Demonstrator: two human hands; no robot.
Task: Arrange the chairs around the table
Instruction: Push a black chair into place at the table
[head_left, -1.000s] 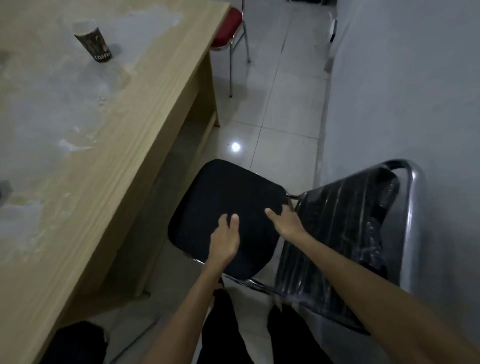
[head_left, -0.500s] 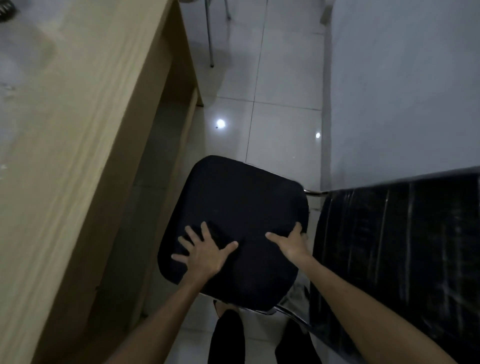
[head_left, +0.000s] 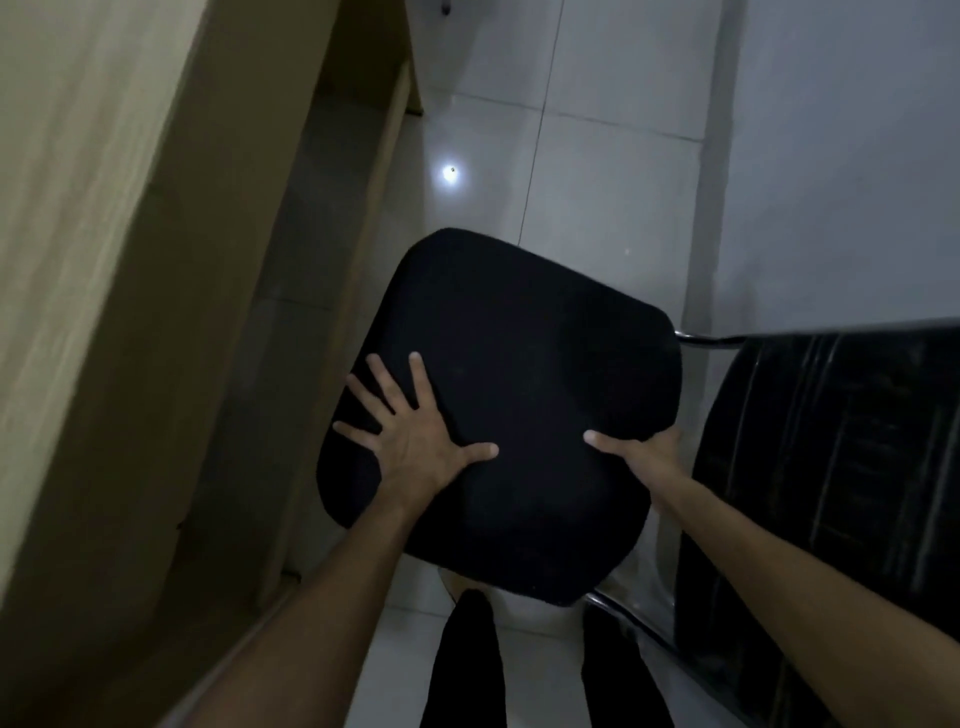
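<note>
A chair with a black padded seat (head_left: 524, 364) and a shiny black backrest (head_left: 831, 467) on a chrome frame stands below me, between the wooden table (head_left: 104, 260) on the left and a wall. My left hand (head_left: 415, 436) lies flat on the seat's near left part, fingers spread. At the seat's near right edge, next to the backrest, my right hand (head_left: 644, 457) grips the seat: its thumb lies on top and its fingers are hidden under the edge.
A grey wall (head_left: 841, 156) runs close along the right. White floor tiles (head_left: 597, 171) stretch ahead between table and wall. My dark trouser legs (head_left: 467, 665) stand right behind the chair. The table's side panel and open underside are at the left.
My view has tipped further down and closer to the chair. The left hand has spread flat near the seat's left edge, and the right hand has wrapped over the seat's right edge.
</note>
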